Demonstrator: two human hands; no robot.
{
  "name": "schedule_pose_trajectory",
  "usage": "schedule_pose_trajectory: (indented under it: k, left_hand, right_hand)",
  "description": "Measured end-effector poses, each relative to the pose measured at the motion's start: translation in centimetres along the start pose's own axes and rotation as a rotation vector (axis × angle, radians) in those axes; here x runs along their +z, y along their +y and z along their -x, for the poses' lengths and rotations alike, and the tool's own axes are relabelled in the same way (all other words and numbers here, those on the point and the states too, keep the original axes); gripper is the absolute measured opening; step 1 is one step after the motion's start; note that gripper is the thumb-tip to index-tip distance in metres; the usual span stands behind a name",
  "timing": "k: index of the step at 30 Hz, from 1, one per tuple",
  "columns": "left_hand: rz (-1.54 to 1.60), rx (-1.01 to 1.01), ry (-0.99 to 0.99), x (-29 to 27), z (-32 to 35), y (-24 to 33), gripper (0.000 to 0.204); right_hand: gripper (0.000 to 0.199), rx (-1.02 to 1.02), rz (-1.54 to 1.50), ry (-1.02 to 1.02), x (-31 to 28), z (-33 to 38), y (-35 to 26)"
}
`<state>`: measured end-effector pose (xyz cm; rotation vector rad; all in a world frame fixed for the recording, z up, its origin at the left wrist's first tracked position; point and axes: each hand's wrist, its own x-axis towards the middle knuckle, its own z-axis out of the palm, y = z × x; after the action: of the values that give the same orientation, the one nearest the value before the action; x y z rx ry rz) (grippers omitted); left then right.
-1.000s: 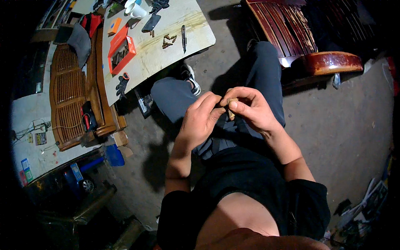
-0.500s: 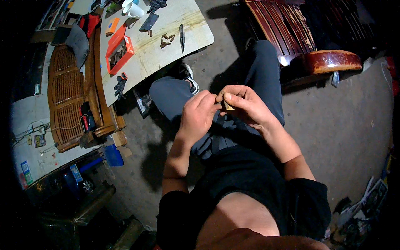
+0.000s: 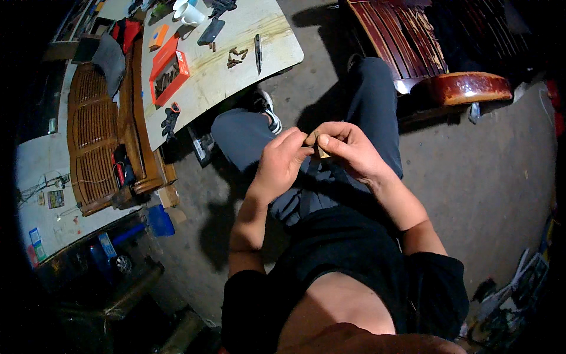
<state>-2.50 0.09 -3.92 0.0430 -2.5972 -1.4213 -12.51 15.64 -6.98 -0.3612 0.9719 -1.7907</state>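
Observation:
Over my lap, my right hand (image 3: 352, 152) pinches a small brown piece (image 3: 321, 153) between thumb and fingers. The lower end of the piece looks pale yellow; its exact kind is too small to tell. My left hand (image 3: 282, 163) is closed too, its thumb and fingertips pressed at the left side of the same piece, against the right fingertips. Most of the piece is hidden by the fingers. On the pale table ahead lie several similar small brown pieces (image 3: 237, 57) and a black pen-like tool (image 3: 258, 53). A red-orange box (image 3: 170, 78) holds more brown pieces.
On the table (image 3: 259, 26) are a dark phone-like slab (image 3: 211, 32), white cups (image 3: 188, 14), an orange packet (image 3: 158, 36) and a dark glove (image 3: 170, 121). A wooden bench (image 3: 94, 135) stands left, a dark red slatted seat (image 3: 466, 88) at far right. A blue dustpan-like thing (image 3: 160, 220) lies left.
My right thumb has shifted slightly on the small brown piece, and less of its pale end shows. Both hands stay in nearly the same place.

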Motion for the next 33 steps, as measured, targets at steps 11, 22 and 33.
schedule_pose_trajectory:
  k: [11, 22, 33]
  left_hand:
    - [-0.109, 0.376, 0.085, 0.4, 0.0, -1.9, 0.016]
    - [0.184, 0.356, 0.13, 0.5, 0.0, -0.8, 0.026]
    - [0.06, 0.317, 0.134, 0.5, 0.0, -0.7, 0.023]
  right_hand:
    - [0.027, 0.069, -0.328, -0.182, -0.2, 0.3, 0.9]
    - [0.039, -0.093, -0.221, -0.138, 1.2, 1.6, 0.1]
    - [0.026, -0.152, 0.025, -0.012, 1.4, 1.4, -0.6]
